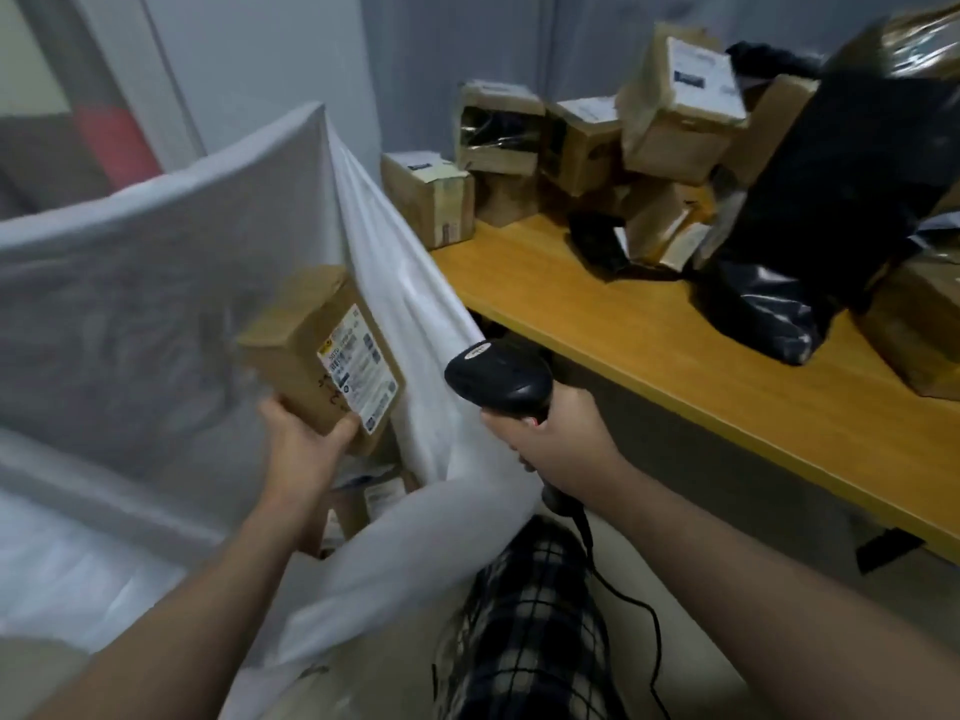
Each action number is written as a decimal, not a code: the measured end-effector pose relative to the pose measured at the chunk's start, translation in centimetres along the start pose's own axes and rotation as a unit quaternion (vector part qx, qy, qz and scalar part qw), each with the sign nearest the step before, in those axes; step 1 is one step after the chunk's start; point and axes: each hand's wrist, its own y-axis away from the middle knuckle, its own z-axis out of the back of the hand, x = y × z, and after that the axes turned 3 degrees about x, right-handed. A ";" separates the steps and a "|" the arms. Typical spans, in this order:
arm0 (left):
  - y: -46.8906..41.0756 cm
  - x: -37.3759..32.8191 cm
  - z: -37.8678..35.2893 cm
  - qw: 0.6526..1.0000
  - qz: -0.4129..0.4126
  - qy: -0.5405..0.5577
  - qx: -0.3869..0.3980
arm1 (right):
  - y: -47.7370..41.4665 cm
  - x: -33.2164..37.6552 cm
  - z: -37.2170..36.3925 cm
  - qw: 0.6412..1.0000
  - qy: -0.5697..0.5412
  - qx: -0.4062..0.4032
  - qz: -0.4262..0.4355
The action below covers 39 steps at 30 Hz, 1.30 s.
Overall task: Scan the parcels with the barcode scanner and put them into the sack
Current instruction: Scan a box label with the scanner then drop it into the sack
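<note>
Gripping cardboard parcel (311, 350) by its lower end in left hand (304, 439), label facing up, over open white sack (156, 283), centre-left | clenching black barcode scanner (498, 379) in right hand (556, 433), lower centre | more parcels (675, 111) piled on wooden table (675, 356), upper right

On your right, a wooden table (727, 376) with a yellowish top and a dark front panel reaches back to a pale grey wall (415, 70). On your left, a white door frame (174, 80). Beneath you, a pale floor (727, 646).
</note>
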 end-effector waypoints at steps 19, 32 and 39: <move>-11.5 9.9 -6.4 0.800 -0.045 -0.583 0.139 | -9.4 -7.7 -6.8 0.959 0.269 0.081 -0.036; -1.6 -5.2 -8.7 0.887 -0.300 -0.339 0.090 | -2.7 -2.7 2.4 0.989 0.043 -0.132 -0.043; 5.0 -13.6 -13.7 0.864 -0.395 -0.280 0.141 | 2.9 -2.1 12.2 0.969 -0.008 -0.245 -0.012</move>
